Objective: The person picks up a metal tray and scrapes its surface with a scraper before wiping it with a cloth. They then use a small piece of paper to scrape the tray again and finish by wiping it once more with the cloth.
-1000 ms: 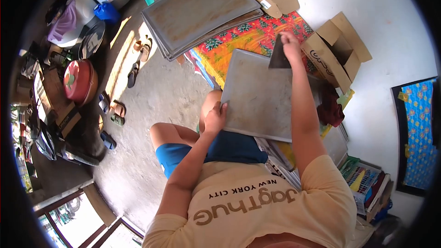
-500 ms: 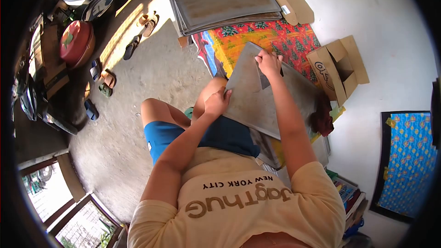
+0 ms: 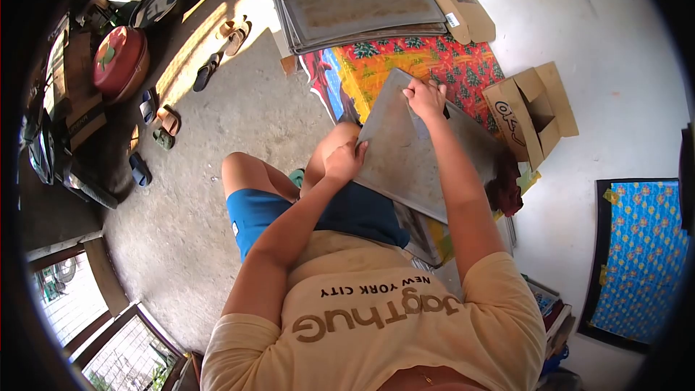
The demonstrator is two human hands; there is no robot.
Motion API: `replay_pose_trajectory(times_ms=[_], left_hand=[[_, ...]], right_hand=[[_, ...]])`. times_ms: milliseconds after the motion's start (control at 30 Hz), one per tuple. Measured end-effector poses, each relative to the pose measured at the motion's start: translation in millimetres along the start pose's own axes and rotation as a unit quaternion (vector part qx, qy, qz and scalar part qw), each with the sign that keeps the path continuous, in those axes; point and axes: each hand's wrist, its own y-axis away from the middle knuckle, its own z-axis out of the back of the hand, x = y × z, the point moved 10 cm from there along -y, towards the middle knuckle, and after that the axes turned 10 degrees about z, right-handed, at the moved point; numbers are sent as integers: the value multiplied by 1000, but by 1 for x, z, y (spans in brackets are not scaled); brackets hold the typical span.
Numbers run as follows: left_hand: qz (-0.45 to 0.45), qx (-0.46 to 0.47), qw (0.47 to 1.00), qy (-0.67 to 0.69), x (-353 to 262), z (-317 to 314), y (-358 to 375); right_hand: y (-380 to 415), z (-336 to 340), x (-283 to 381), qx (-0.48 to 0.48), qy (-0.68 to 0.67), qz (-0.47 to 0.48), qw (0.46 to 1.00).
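Note:
A grey metal baking tray [image 3: 394,148] lies tilted across my lap and the cloth-covered table, its surface stained brown. My left hand [image 3: 345,161] is closed round its near left edge, thumb on top. On the upper part of the tray, my right hand [image 3: 427,99] grips what looks like a flat scraper [image 3: 421,129], its greyish blade against the metal and mostly hidden under the hand. A dark red cloth [image 3: 507,185] lies at the tray's right end.
A stack of similar trays [image 3: 355,0] rests on the table with its red patterned cover [image 3: 467,65]. Beside it are a flattened cardboard piece [image 3: 463,11] and an open cardboard box [image 3: 532,112]. Several slippers [image 3: 168,120] lie on the concrete floor to the left.
My right hand has shifted very slightly on the tray, with the scraper still under it. My left hand keeps its hold on the edge. The view has moved a little.

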Motion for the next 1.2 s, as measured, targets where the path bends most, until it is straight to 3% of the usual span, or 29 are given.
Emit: replay_pose_trajectory(times_ms=[67,233,367,467,633,1200], left_hand=[[-1,3,1000,2,-2,1,0],[-10,-7,1000,3,-2,2,0],[-2,5,1000,-6,-5,4,0],[0,3,1000,-5,-6,3,2],[4,-2,1000,-7,-4,3,0],[8,10,1000,-4,-3,2,0]], right_hand=[[-2,-1,14,-2,-9,36,999],[-3,3,-6,-14,25,-19,999],[-3,-3,22,-2,-21,59,998],[-8,1,-3,-14,14,-21,1000],[11,5,46,-24,-23,111,993],[42,16,68,-43,-25,127,991]])
